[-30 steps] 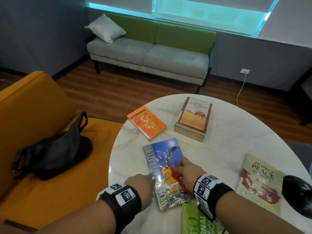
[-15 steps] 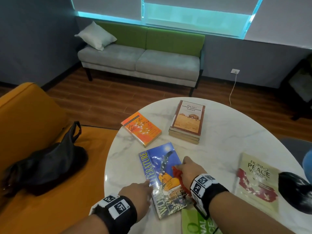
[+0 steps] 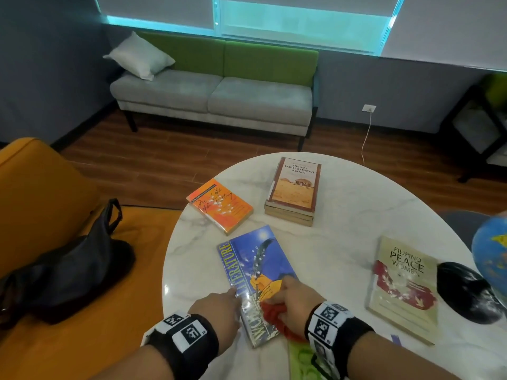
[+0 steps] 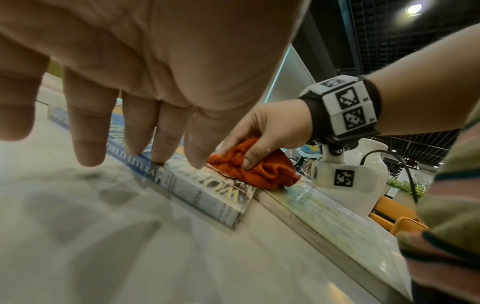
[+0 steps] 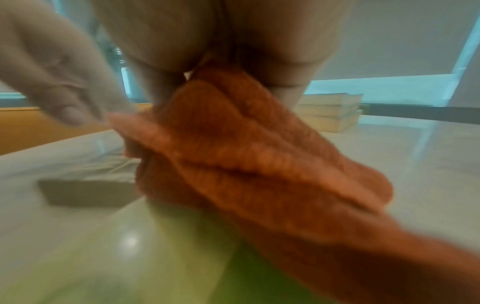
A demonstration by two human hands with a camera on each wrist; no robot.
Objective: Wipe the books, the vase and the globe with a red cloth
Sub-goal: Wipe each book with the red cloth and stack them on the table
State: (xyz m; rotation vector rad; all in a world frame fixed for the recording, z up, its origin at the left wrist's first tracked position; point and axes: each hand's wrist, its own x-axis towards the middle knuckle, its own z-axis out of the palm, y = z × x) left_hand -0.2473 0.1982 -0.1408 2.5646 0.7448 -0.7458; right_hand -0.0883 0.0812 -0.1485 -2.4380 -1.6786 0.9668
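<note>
1. We are looking down at a round white marble table (image 3: 343,242); our landmark is the blue World Literature book (image 3: 255,272) lying flat near its close edge.
2. Our right hand (image 3: 295,300) sits on the near end of that book's cover, fingers and thumb curled around a bunched red cloth (image 4: 255,170) and pressing it to the cover. We judge this to be a wiping stroke in progress.
3. Our left hand (image 3: 219,308) rests at the book's spine side with fingers straight and spread; the fingertips (image 4: 158,158) touch the cover's edge. It grips nothing. Likely it pins the book so the wiping does not slide it across the smooth marble.
4. A green book (image 3: 300,357) lies just nearer to us than the blue one, partly under the trailing cloth.
5. Beyond the blue book lie an orange paperback (image 3: 219,205) and, to its right, a stack of books (image 3: 293,193) topped by The No. 1 Ladies' Detective Agency.
6. Well to the right of the blue book lies the book Filipino Peace Women (image 3: 403,289); past it the globe (image 3: 491,250) shows at the picture's edge on a black base (image 3: 466,292).
7. The white vase (image 4: 363,174) shows only in the left wrist view, behind the right wrist.
8. Most of the task seems to remain.
</note>
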